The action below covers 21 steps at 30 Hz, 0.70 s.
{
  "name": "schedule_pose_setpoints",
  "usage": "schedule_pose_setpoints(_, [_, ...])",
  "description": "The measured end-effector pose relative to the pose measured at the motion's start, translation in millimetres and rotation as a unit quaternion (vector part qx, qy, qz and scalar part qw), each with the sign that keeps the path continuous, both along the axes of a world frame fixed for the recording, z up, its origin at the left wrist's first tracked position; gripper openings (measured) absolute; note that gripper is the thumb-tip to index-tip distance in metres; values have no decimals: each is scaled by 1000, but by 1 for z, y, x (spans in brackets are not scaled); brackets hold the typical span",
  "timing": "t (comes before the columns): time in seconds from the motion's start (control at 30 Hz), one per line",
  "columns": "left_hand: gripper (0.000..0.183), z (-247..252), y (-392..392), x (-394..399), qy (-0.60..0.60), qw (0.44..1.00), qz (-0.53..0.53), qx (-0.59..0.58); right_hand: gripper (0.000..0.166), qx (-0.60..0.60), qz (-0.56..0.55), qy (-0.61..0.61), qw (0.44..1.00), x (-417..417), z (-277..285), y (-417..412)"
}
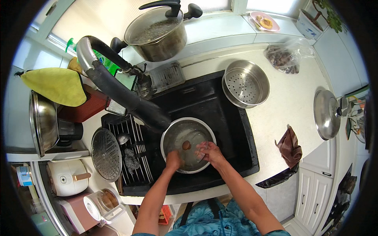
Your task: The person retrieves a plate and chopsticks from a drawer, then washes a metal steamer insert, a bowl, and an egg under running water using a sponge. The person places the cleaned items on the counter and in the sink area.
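Observation:
A round stainless steel basin (190,119) stands in the black sink (229,138), with what looks like water in it. Near its middle is a small brown rounded item (186,145), perhaps an egg. My left hand (174,161) reaches over the near left rim into the basin; its fingers are largely hidden, so I cannot tell whether it holds anything. At the right side of the basin my right hand (210,152) pinches a thin, shiny utensil (202,157), whose exact kind is unclear. The two hands are apart, with the brown item between and beyond them.
A black faucet (124,91) arches over the sink's left side. Left of the basin lie a wire rack (138,153), a ladle (122,138) and a steel scourer (131,160). A perforated steamer pot (245,82) overlaps the sink's back right corner. A lidded pot (161,44) stands behind.

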<state>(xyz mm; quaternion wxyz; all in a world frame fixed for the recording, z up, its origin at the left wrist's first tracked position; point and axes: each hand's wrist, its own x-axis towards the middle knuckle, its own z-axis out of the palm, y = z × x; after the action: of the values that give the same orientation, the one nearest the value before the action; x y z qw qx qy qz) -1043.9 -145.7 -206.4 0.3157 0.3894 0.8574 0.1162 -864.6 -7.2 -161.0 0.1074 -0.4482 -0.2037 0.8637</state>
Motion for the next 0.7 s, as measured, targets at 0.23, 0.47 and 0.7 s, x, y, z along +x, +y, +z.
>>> schedule_pose_setpoints(0.23, [27,90,11,96,39,987,-24,156,31,-3,-25,14,1000,-3,-8,-4])
schedule_pose_setpoints(0.47, [23,83,77,88,10,971,-59,233,26,-51,-52,40,997,1,-24,-2])
schedule_pose_setpoints(0.7, [10,-34,121,3,16,972,-98,212,29,49,31,-28,998,-3,-10,-7])
